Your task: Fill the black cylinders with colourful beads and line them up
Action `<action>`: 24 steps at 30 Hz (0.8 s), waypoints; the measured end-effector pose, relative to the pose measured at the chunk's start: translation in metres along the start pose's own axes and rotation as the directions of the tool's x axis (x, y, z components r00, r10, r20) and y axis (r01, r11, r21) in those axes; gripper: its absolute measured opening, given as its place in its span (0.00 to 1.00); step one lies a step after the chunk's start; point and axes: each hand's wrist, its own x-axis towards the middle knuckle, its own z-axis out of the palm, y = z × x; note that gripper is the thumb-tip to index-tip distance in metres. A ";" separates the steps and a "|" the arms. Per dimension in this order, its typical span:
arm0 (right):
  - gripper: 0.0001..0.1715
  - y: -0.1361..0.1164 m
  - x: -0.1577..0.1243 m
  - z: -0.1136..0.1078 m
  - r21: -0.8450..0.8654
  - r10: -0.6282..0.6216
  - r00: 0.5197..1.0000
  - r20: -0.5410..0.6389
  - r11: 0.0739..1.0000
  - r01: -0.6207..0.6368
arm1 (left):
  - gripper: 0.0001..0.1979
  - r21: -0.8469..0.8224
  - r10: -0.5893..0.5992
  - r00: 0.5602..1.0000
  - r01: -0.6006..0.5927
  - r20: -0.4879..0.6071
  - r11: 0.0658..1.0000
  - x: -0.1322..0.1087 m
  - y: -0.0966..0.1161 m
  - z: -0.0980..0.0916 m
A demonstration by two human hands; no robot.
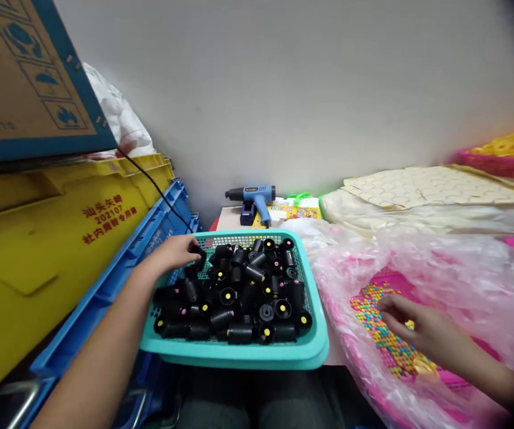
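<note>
My left hand (177,251) is at the back left corner of a turquoise plastic basket (239,356). Its fingers are curled around a black plastic cap-like piece (200,260). Many black cylindrical pieces (240,333) fill the basket, lying in all directions, and several show a yellow or pink dot inside the open end. On the right, my right hand (413,325) hangs over small multicoloured beads (375,316) in a pink, plastic-lined basket (362,381). Its thumb and fingers are drawn together; whatever they hold, if anything, is too small to tell.
A blue heat gun (257,193) stands behind the turquoise basket. To the left are a yellow crate (51,232), a blue crate (149,244) and an overhanging cardboard box (28,77). Patterned sheets (422,187) and a pink basket of yellow pieces (507,161) lie at the back right.
</note>
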 end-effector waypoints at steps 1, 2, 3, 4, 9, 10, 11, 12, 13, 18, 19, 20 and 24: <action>0.19 -0.007 -0.003 -0.001 0.038 0.059 0.998 0.017 0.998 -0.059 | 0.17 -0.019 -0.005 0.998 0.004 -0.057 1.000 -0.016 -0.001 -0.007; 0.22 -0.016 -0.007 -0.001 0.092 0.121 0.992 0.044 0.988 -0.125 | 0.20 -0.051 -0.003 0.991 -0.004 -0.134 0.999 -0.035 0.000 -0.013; 0.23 -0.028 -0.011 0.002 0.175 0.175 0.981 0.077 0.967 -0.186 | 0.21 -0.150 0.000 0.958 -0.045 -0.287 0.988 -0.056 0.004 -0.014; 0.24 -0.042 -0.016 0.006 0.255 0.210 0.971 0.111 0.939 -0.232 | 0.20 -0.254 0.015 0.915 -0.128 -0.404 0.959 -0.077 0.011 -0.010; 0.20 -0.138 -0.039 0.048 0.612 0.042 0.943 0.329 0.752 -0.246 | 0.20 -0.741 0.107 0.918 -0.374 -0.382 0.558 -0.167 0.060 0.065; 0.16 -0.154 -0.041 0.058 0.628 -0.005 0.935 0.354 0.742 -0.234 | 0.19 -0.788 0.088 0.933 -0.342 -0.348 0.513 -0.179 0.067 0.081; 0.13 -0.168 -0.042 0.068 0.653 -0.071 0.933 0.353 0.733 -0.191 | 0.18 -0.815 0.084 0.945 -0.317 -0.318 0.484 -0.188 0.072 0.095; 0.10 -0.179 -0.042 0.078 0.667 -0.128 0.935 0.332 0.733 -0.137 | 0.16 -0.829 0.082 0.951 -0.300 -0.297 0.471 -0.196 0.074 0.104; 0.08 -0.186 -0.043 0.087 0.672 -0.172 0.935 0.309 0.735 -0.087 | 0.15 -0.834 0.098 0.954 -0.296 -0.284 0.466 -0.202 0.075 0.111; 0.04 -0.197 -0.048 0.118 0.633 -0.180 0.952 0.249 0.774 -0.019 | 0.18 -0.798 0.221 0.931 -0.363 -0.291 0.482 -0.215 0.067 0.118; 0.04 -0.197 -0.049 0.121 0.628 -0.173 0.952 0.251 0.778 -0.025 | 0.18 -0.784 0.234 0.924 -0.380 -0.301 0.492 -0.216 0.065 0.119; 0.04 -0.198 -0.050 0.123 0.627 -0.171 0.952 0.253 0.778 -0.027 | 0.18 -0.773 0.243 0.919 -0.392 -0.310 0.498 -0.218 0.064 0.120; 0.05 -0.202 -0.053 0.129 0.652 -0.156 0.944 0.292 0.754 -0.077 | 0.18 -0.781 0.298 0.914 -0.393 -0.275 0.485 -0.221 0.061 0.123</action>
